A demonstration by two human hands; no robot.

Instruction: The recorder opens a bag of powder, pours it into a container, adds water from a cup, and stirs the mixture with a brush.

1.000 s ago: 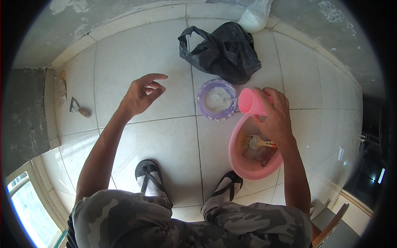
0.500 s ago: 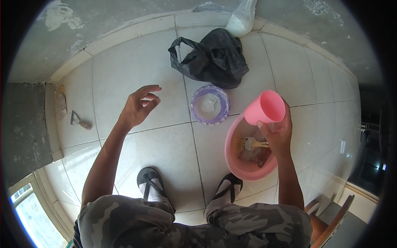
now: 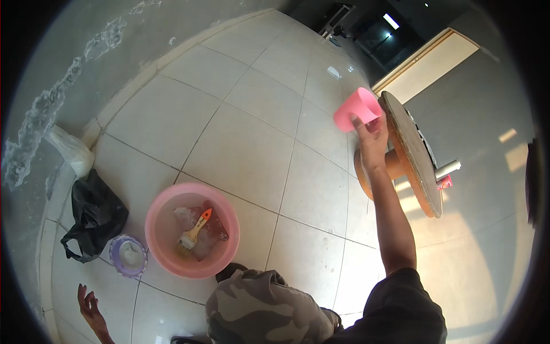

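My right hand is closed round a pink plastic cup, tilted with its mouth toward the upper right, near the edge of a round wooden table. My left hand hangs over the floor at the lower left, fingers apart, holding nothing. Close to it stands a purple bowl with white powder inside. Beside that sits a pink basin of cloudy water. A paintbrush with a pale handle and orange end lies in the basin, along with a dark reddish flat piece.
A black plastic bag and a white translucent bag rest along the left wall. At right is the spool-shaped wooden table with a white roll on it. Pale tiles cover the floor.
My view has swung to the right, bringing the wooden table into sight. My right hand has carried the pink cup away from above the basin toward that table. My left hand remains unloaded.
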